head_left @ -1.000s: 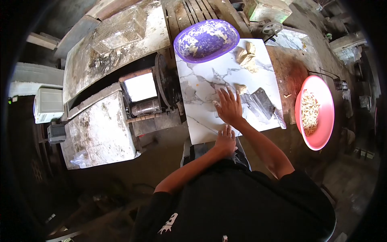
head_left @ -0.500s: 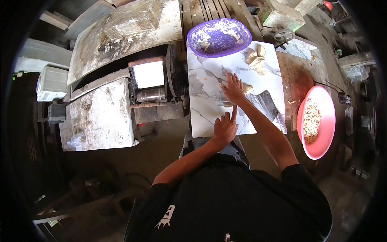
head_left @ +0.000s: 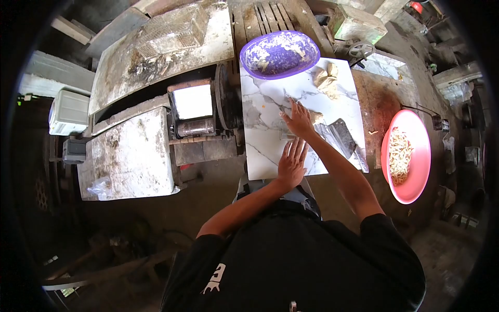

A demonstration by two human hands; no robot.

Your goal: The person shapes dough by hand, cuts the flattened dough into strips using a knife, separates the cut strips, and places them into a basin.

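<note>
My right hand lies over the marble-patterned board with its fingers stretched out. Just below it, my left hand is also flat, fingers extended towards the right wrist. A clear, see-through item shows partly beside the hands; its kind is hard to make out. Close to the right hand sits a small pale lump, partly covered. A wide dark blade rests under or beside the right forearm. Pale dough-like pieces lie farther up the board.
A purple basin smeared with pale residue stands at the board's far edge. To the right, a pink basin holds pale strips. A machine with a roller and wheel is at the left, beside a stained white tabletop.
My left hand has gone from a pointing finger to several fingers stretched out flat. My right hand stays in nearly the same place. The view has shifted slightly.
</note>
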